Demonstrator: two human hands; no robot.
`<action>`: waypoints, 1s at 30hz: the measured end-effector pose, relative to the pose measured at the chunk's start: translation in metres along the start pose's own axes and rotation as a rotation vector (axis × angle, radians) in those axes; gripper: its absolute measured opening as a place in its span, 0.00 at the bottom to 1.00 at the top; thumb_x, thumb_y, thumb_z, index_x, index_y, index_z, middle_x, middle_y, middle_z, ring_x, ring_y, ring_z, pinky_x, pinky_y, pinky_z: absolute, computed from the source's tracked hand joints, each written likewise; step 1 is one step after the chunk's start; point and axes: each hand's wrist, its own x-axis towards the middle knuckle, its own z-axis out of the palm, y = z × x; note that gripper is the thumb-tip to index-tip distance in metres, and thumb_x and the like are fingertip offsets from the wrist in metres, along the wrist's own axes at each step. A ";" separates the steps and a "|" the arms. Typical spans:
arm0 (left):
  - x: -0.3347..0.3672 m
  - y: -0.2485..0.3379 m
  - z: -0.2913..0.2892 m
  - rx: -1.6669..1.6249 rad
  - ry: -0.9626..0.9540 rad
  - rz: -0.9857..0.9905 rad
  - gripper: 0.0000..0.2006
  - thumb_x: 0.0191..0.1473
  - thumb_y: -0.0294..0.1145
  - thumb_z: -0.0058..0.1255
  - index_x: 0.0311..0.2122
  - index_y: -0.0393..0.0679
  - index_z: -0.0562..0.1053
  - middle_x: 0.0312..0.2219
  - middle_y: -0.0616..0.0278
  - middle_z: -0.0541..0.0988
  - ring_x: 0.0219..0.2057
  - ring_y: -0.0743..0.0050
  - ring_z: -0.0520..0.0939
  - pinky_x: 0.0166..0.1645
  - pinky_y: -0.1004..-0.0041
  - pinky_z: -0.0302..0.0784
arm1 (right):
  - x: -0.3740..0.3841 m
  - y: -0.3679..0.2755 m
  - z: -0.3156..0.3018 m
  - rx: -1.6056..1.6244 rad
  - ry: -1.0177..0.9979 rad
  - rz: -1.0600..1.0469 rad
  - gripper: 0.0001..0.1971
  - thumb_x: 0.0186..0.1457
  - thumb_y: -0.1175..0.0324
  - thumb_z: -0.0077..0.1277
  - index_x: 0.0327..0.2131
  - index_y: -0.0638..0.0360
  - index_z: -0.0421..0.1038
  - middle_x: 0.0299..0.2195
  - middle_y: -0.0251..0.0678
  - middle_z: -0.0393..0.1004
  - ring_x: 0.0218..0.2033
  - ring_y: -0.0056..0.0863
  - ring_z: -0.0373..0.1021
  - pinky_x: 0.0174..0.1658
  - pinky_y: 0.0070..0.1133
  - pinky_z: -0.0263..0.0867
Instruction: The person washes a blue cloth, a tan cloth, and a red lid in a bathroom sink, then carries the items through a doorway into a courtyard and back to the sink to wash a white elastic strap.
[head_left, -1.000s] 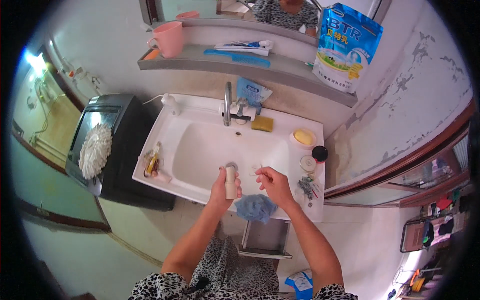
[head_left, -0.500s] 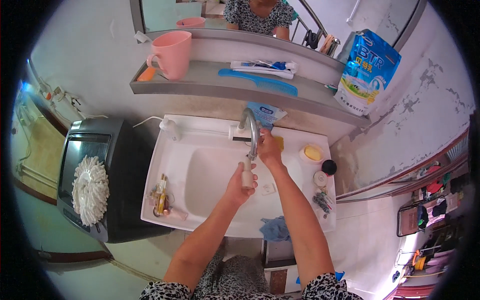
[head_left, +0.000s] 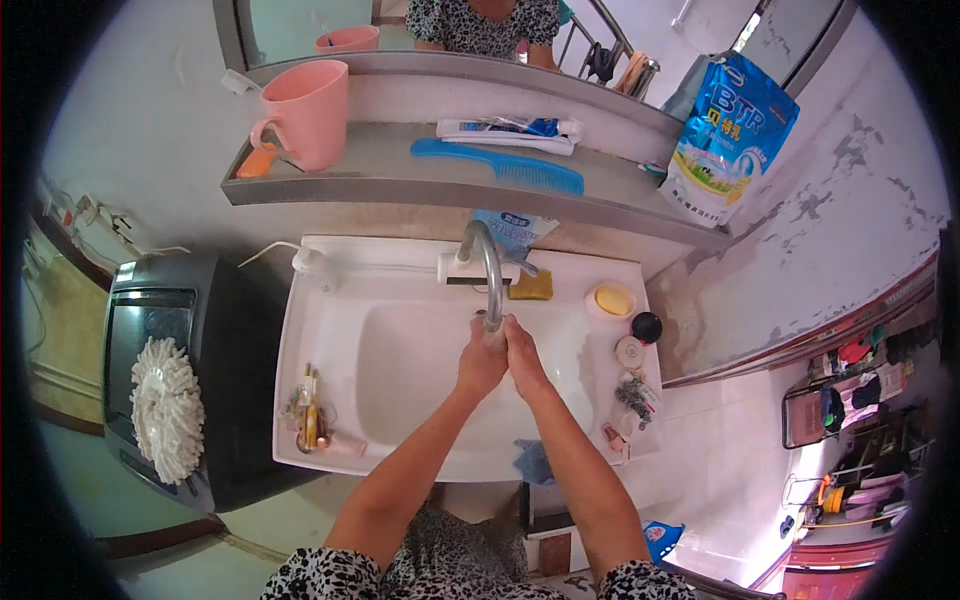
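Under the spout of the curved metal faucet (head_left: 488,262), my two hands are pressed together above the white sink (head_left: 410,350). My left hand (head_left: 483,362) is closed around a pale, bottle-shaped thing, now almost wholly hidden; only a small dark bit shows at the top of the fist. Against it from the right lies my right hand (head_left: 522,355), closed, its fingers mostly out of sight. Behind the hands is the faucet handle (head_left: 525,268), which neither hand touches. Whether water runs cannot be made out.
Soap in a dish (head_left: 612,298), a yellow sponge (head_left: 530,287) and a black round lid (head_left: 646,327) sit on the right rim. A blue cloth (head_left: 533,462) hangs at the front edge. Overhead, a shelf (head_left: 380,190) carries a pink cup (head_left: 310,115) and blue comb (head_left: 500,165).
My right hand has left the faucet handle and come down against my left hand. The pale bottle-shaped thing, plainly visible before, is now covered by the hands. The view has shifted slightly.
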 end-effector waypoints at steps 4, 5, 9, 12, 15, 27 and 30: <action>-0.014 0.003 -0.011 0.200 0.140 0.282 0.27 0.49 0.36 0.49 0.52 0.42 0.55 0.42 0.47 0.71 0.41 0.43 0.73 0.41 0.57 0.68 | -0.002 0.002 0.024 0.430 0.136 0.108 0.20 0.57 0.53 0.36 0.36 0.61 0.68 0.32 0.31 0.68 0.35 0.21 0.63 0.40 0.20 0.60; -0.014 -0.004 -0.015 0.205 0.147 0.275 0.27 0.49 0.36 0.49 0.52 0.42 0.55 0.42 0.47 0.71 0.41 0.43 0.73 0.41 0.57 0.68 | -0.002 -0.001 0.028 0.523 0.108 0.162 0.19 0.56 0.53 0.38 0.35 0.61 0.68 0.31 0.31 0.68 0.33 0.22 0.63 0.38 0.20 0.61; -0.012 -0.022 -0.032 0.703 0.237 0.549 0.34 0.47 0.29 0.50 0.57 0.37 0.48 0.45 0.53 0.70 0.44 0.47 0.71 0.41 0.58 0.69 | -0.001 -0.013 0.039 0.654 0.056 0.338 0.16 0.57 0.61 0.34 0.37 0.60 0.69 0.35 0.35 0.71 0.37 0.26 0.68 0.40 0.22 0.64; -0.009 -0.029 -0.035 0.690 0.204 0.509 0.36 0.45 0.28 0.51 0.58 0.37 0.47 0.46 0.53 0.69 0.44 0.48 0.71 0.41 0.60 0.70 | -0.006 -0.031 0.046 0.600 0.143 0.476 0.16 0.56 0.59 0.37 0.35 0.60 0.70 0.32 0.34 0.71 0.36 0.23 0.67 0.39 0.21 0.63; -0.005 -0.018 -0.029 0.522 0.110 0.324 0.39 0.43 0.28 0.52 0.58 0.37 0.46 0.43 0.53 0.71 0.40 0.50 0.74 0.39 0.61 0.71 | -0.002 0.002 0.047 0.184 0.150 -0.018 0.14 0.54 0.57 0.45 0.34 0.59 0.64 0.31 0.33 0.67 0.33 0.25 0.65 0.36 0.20 0.62; 0.030 -0.026 -0.039 -0.146 -0.206 0.205 0.20 0.51 0.40 0.47 0.46 0.40 0.65 0.27 0.61 0.72 0.22 0.74 0.73 0.20 0.75 0.68 | -0.027 0.000 0.044 0.697 -0.011 0.029 0.22 0.58 0.50 0.34 0.50 0.52 0.59 0.36 0.31 0.66 0.28 0.21 0.65 0.24 0.15 0.63; 0.017 0.005 -0.017 -0.340 -0.195 -0.193 0.20 0.54 0.47 0.40 0.40 0.39 0.69 0.25 0.61 0.72 0.24 0.72 0.73 0.25 0.75 0.70 | -0.019 0.028 0.029 0.059 0.116 -0.176 0.26 0.59 0.50 0.32 0.55 0.53 0.53 0.41 0.36 0.65 0.36 0.27 0.66 0.29 0.17 0.66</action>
